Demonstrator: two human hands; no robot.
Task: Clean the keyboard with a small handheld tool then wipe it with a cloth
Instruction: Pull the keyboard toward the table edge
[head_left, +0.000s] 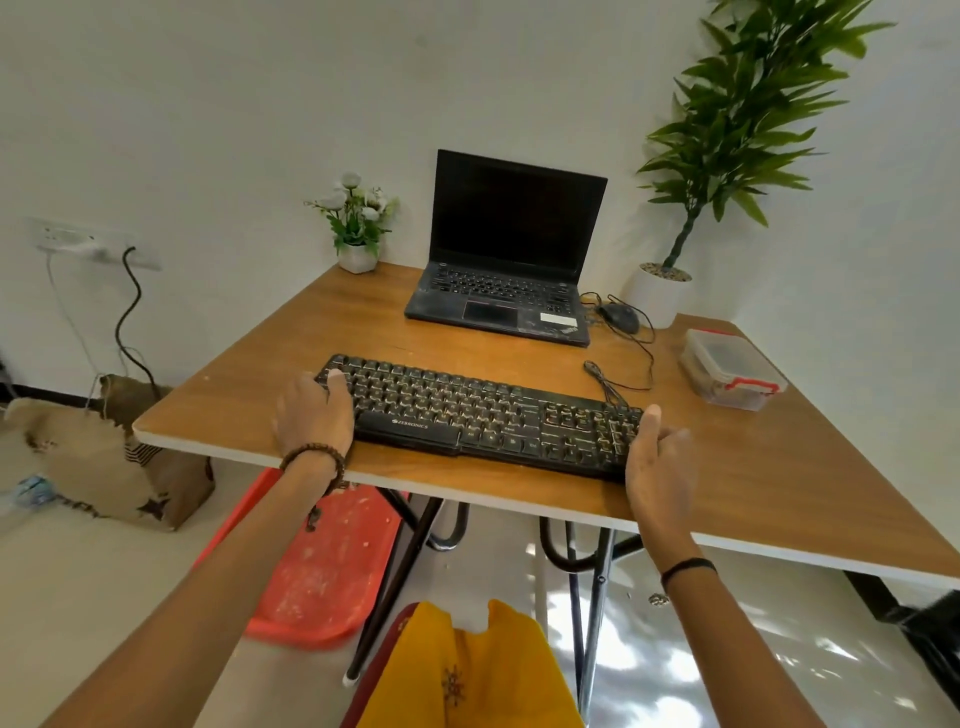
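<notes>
Both hands clasp the keyboard ends; lidded box (contents unclear) sits near

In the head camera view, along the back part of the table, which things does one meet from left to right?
Small flower pot → laptop → black mouse → tall plant in its white pot → clear plastic box with red clips, which lies nearer than the others, at the right edge.

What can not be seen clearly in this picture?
- Head view: the left hand covers the left end of the black plastic keyboard.
- Contents of the clear lidded box with red clips: too blurred to name.
- No cleaning tool or cloth is visible.
</notes>
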